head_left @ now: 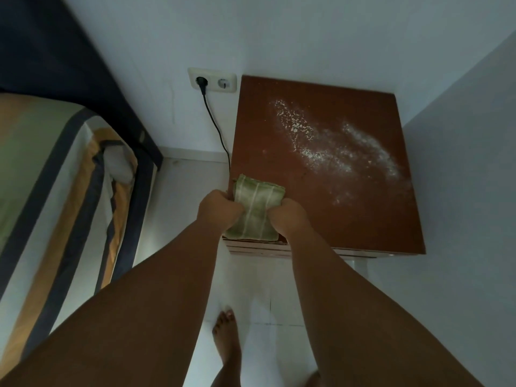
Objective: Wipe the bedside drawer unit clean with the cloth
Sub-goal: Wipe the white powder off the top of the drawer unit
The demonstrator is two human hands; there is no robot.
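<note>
The bedside drawer unit point(282, 129) is a reddish-brown wooden cabinet standing in the room's corner, seen from above. A streak of white powder point(335, 146) lies across its top, from the back middle toward the right edge. A folded green cloth point(257, 203) with pale stripes rests at the unit's near left corner. My left hand point(219, 209) grips the cloth's left side and my right hand point(290, 217) grips its right side. Both hands are closed around the fabric.
A bed point(55, 169) with striped green, orange and dark bedding fills the left. A double wall socket point(212, 80) holds a black plug whose cable point(217, 127) runs down beside the unit. White walls close in behind and to the right. My bare foot point(227, 339) stands on white floor tiles.
</note>
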